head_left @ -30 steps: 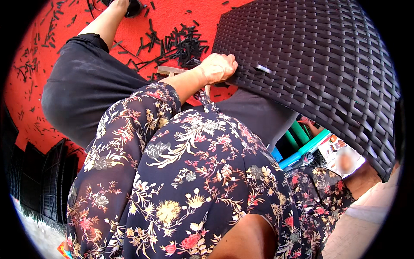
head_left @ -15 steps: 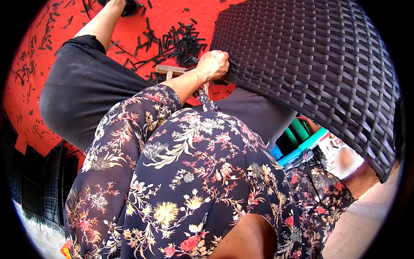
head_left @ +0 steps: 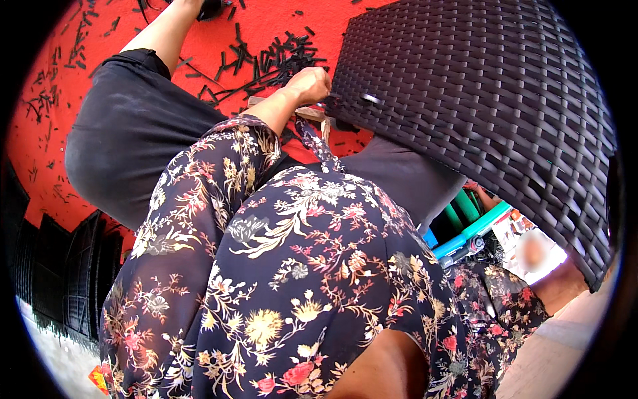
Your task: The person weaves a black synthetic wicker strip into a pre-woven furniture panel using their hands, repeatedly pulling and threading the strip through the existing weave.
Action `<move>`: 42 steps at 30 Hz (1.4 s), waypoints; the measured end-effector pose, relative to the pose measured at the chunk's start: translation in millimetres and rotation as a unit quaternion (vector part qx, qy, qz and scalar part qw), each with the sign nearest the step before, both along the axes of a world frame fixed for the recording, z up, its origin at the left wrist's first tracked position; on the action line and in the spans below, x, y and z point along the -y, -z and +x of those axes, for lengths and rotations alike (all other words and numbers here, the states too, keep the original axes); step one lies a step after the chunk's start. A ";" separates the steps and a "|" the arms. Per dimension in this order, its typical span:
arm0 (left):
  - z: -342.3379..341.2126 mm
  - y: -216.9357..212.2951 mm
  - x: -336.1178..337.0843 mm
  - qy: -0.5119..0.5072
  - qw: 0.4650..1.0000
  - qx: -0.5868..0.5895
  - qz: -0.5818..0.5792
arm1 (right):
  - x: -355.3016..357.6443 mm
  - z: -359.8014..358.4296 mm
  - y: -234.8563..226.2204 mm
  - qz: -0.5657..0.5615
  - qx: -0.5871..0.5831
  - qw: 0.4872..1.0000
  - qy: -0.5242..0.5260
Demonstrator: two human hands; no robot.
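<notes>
A large dark-brown woven wicker panel [head_left: 478,80] leans at a slant over the right side, with its near-left corner by my left knee. My left hand [head_left: 311,86] is closed in a fist just off the panel's left edge. What its fingers grip is too small to make out. A small shiny light spot, maybe a tool end or a strip [head_left: 371,98], shows on the weave to the right of that hand. My right forearm [head_left: 561,286] passes behind the panel's lower right corner, so the right hand is hidden.
Many short black offcuts [head_left: 286,56] lie scattered and heaped on the red floor [head_left: 199,40]. Pieces of wooden frame [head_left: 312,114] stand beneath my left wrist. A turquoise-edged container [head_left: 475,229] sits under the panel; stacked black woven pieces [head_left: 66,279] are at the left.
My left hand has moved left, away from the panel's edge. The shiny spot on the weave has come into sight. The panel has shifted slightly.
</notes>
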State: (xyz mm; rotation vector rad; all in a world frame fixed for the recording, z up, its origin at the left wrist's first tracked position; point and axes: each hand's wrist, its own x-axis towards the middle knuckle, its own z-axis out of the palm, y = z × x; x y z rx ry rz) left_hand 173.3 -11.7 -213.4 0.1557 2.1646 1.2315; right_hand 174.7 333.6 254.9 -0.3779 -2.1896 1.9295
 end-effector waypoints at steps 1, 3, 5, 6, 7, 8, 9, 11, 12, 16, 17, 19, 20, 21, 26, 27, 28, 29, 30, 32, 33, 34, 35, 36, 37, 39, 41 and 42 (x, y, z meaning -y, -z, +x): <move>1.4 2.8 -2.0 -0.007 1.000 -0.003 0.009 | 0.7 0.3 0.3 0.002 0.000 1.000 -0.001; 3.3 5.6 -7.9 -0.015 1.000 0.003 0.026 | 1.8 1.3 -0.5 0.003 0.001 1.000 0.000; 4.4 1.0 -14.6 -0.007 0.999 -0.016 0.028 | -0.2 3.4 0.2 0.007 0.000 1.000 0.001; 5.3 -1.5 -17.5 -0.003 0.999 -0.025 0.030 | -1.0 2.9 1.4 0.007 -0.001 1.000 0.000; 6.8 -3.7 -19.1 0.017 0.999 -0.033 0.027 | -1.2 3.6 3.4 0.005 0.000 1.000 0.000; 9.2 -7.1 -21.0 0.023 0.998 -0.049 0.027 | -0.7 2.8 4.5 0.003 0.001 1.000 -0.001; 10.4 -12.9 -24.8 0.030 0.997 -0.064 0.030 | -2.0 3.8 2.0 0.007 -0.001 1.000 0.002; 13.2 -16.4 -33.2 0.044 0.992 -0.111 0.030 | -0.3 4.3 1.7 0.010 -0.001 1.000 0.001; 14.1 -18.4 -33.5 0.068 0.984 -0.163 0.025 | 0.5 4.8 4.1 0.012 0.001 1.000 0.003; 18.4 -13.8 -37.0 0.121 0.937 -0.329 -0.009 | 2.5 7.6 3.3 0.013 0.002 1.000 0.004; 20.0 -16.1 -38.5 0.105 0.942 -0.319 -0.015 | 1.0 8.6 1.7 0.014 0.001 1.000 0.005; 22.0 -21.1 -39.3 0.096 0.945 -0.311 -0.030 | 1.8 10.4 2.2 0.015 0.002 1.000 0.009; 21.5 -24.9 -38.8 0.102 0.944 -0.313 -0.037 | 2.1 10.4 1.9 0.015 0.002 1.000 0.010; 21.6 -27.1 -39.0 0.109 0.942 -0.314 -0.045 | 1.8 10.6 2.0 0.016 0.003 1.000 0.011; 18.8 -16.2 -40.5 0.069 0.981 -0.180 -0.012 | 2.5 13.0 -2.4 0.022 0.006 1.000 0.015; 14.0 -8.1 -36.8 0.053 0.991 -0.125 0.008 | 3.1 13.5 -3.6 0.024 0.007 1.000 0.016; 8.2 3.6 -26.8 0.017 0.996 -0.038 0.074 | 3.1 12.1 -4.6 0.024 0.008 1.000 0.015; 2.6 4.8 -13.5 0.027 0.993 0.092 0.064 | 1.9 12.5 -3.2 0.026 0.010 0.999 0.018; -3.0 5.3 -0.7 0.035 0.974 0.220 0.051 | 0.2 14.9 -1.6 0.026 0.011 0.999 0.022; 10.0 45.8 5.5 0.006 0.993 0.117 -0.012 | 0.0 17.5 -2.7 0.026 0.013 0.999 0.029; 8.4 39.3 3.9 0.020 0.995 0.093 -0.026 | 0.9 20.6 -1.2 0.027 0.015 0.999 0.035; 8.8 38.2 -1.2 0.031 0.998 0.061 -0.007 | 0.2 22.0 -0.7 0.029 0.017 0.999 0.042; 8.6 37.6 -7.3 0.042 0.999 0.030 0.012 | -0.3 21.6 -2.5 0.030 0.019 0.998 0.048; 9.8 31.3 -10.1 0.054 0.998 0.001 0.026 | -6.6 16.5 -3.5 0.032 0.020 0.998 0.051; 8.5 21.4 -11.1 0.090 0.994 0.058 0.002 | -8.9 19.4 -6.6 0.033 0.023 0.997 0.059; 12.9 45.7 -15.7 0.146 0.984 0.103 0.008 | -5.4 21.7 -13.1 0.032 0.028 0.997 0.071; 8.0 20.2 -15.7 0.091 0.973 0.212 0.029 | -6.5 24.2 -11.8 0.031 0.030 0.996 0.076; 4.9 17.3 -17.5 0.096 0.972 0.214 0.029 | -9.6 24.9 -11.9 0.029 0.030 0.996 0.077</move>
